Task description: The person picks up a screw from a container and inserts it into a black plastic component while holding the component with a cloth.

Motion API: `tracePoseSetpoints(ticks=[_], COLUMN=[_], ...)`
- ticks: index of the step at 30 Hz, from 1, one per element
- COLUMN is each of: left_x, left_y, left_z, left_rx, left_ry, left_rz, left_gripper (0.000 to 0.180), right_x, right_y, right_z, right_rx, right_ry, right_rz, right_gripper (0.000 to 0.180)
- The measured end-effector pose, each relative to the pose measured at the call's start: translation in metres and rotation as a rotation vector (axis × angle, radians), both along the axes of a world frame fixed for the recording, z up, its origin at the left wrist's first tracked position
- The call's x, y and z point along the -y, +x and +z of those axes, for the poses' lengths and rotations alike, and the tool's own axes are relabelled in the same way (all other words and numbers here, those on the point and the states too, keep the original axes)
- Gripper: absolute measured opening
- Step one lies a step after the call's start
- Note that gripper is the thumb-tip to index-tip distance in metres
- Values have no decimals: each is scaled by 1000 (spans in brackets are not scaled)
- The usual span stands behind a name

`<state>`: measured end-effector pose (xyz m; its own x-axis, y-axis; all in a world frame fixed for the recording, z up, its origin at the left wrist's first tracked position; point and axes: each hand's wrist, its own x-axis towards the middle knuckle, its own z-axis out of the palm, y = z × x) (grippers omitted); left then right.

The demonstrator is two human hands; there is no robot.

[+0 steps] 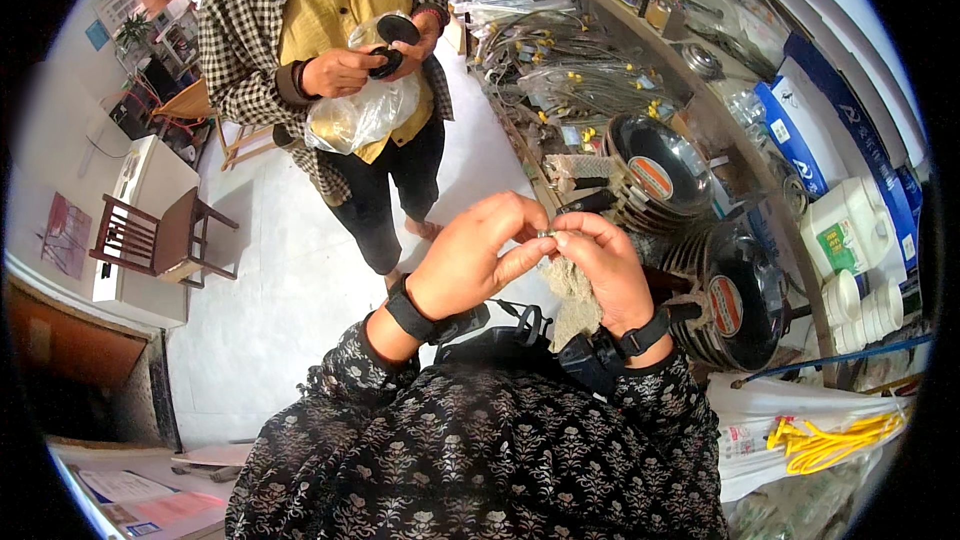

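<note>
In front of my chest, my left hand and my right hand meet, fingertips pinched together. Between them shows a small shiny metal piece, too small to name further and partly covered by my fingers. A crumpled beige cloth hangs below my right hand, against its palm side; how it is gripped is hidden. Across from me a person holds a round black part and a clear plastic bag.
Close on my right, stacked black pans with cloth-wrapped handles fill a shelf. Beyond them lie bagged hoses with yellow ends. White jugs and yellow tubing are farther right. A wooden chair stands left on the pale floor.
</note>
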<state>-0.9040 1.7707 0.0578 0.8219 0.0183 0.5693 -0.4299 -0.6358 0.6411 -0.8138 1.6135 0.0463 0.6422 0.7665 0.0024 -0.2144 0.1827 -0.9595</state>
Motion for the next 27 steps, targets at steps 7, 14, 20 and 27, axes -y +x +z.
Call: tracePoseSetpoints(ticks=[7, 14, 20, 27], left_x=[-5, -4, -5, -8], left_y=[3, 0, 1, -1], left_z=[-7, -6, -8, -5], left_rx=[167, 85, 70, 8], left_ry=[268, 180, 81, 98], left_rz=[57, 131, 115, 123], left_gripper=[18, 23, 28, 27], right_x=[-2, -3, -4, -8], right_y=[-1, -5, -6, -5], right_z=[-3, 1, 0, -6], right_rx=[-32, -37, 11, 51], right_ry=[-2, -5, -18, -33], right_rz=[82, 88, 82, 78], right_gripper=[15, 17, 18, 18])
